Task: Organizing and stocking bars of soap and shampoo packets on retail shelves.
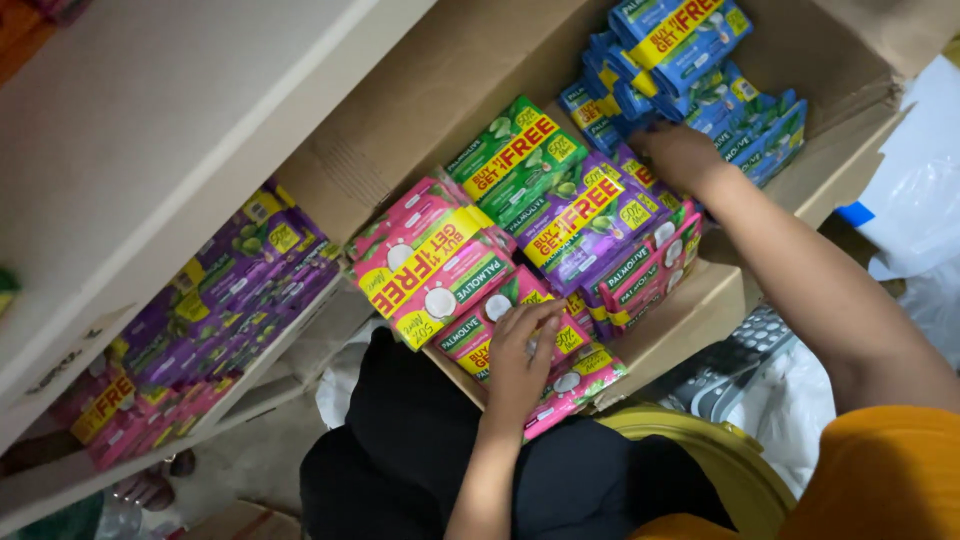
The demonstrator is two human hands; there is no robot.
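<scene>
An open cardboard box holds banded soap packs in several colours. My left hand rests fingers-down on the pink packs at the box's near edge, gripping the top of one. Beside it lies another pink bundle with a yellow band. My right hand reaches deeper into the box and touches the blue packs at the far end; its fingers are partly hidden among them. Green packs and purple packs lie between the two hands.
A white shelf on the left holds stacked purple and pink soap packs beneath its board. White plastic bags lie at right, a grey slotted crate and a yellow round rim below the box.
</scene>
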